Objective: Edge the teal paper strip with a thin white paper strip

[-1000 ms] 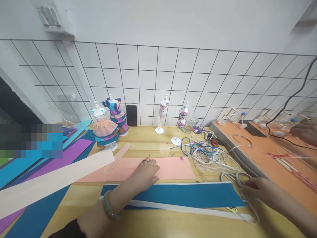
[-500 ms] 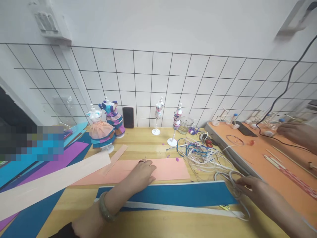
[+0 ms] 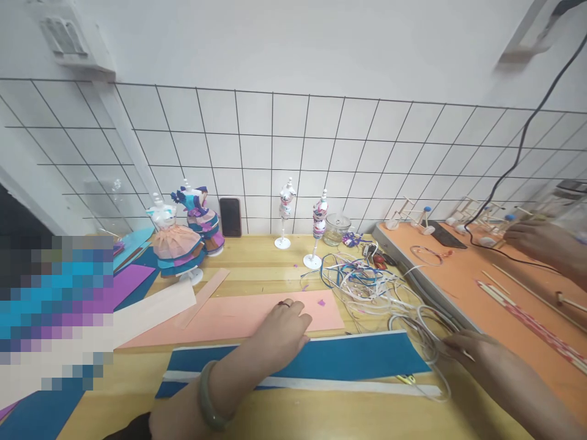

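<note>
My left hand [image 3: 284,329], with a ring and a bangle, rests palm down with loosely bent fingers and holds nothing that I can see. Under its fingers lies a pink strip of paper or fabric [image 3: 215,318]; the thumb reaches the edge of a dark blue strip [image 3: 348,357]. A narrow white strip [image 3: 367,386] runs along the blue one's near side. At the right, my right hand [image 3: 481,357] has its fingers pinched on a pale cord [image 3: 425,324] beside a tangle of cords and ribbons [image 3: 360,278]. Yellow-handled scissors [image 3: 406,379] show partly beneath the blue strip.
Two dressed mini mannequins [image 3: 177,232] and two without skirts [image 3: 316,229] stand at the back, near a phone [image 3: 230,217] and a glass cup [image 3: 337,229]. Coloured sheets [image 3: 132,284] lie left. On the orange table [image 3: 463,287] are wooden sticks; another person's hand [image 3: 532,241] works there.
My left hand has slid right across the pink strip, its thumb now at the blue strip's edge. My right hand stays by the cords, slightly lower. The whole view has shifted a little.
</note>
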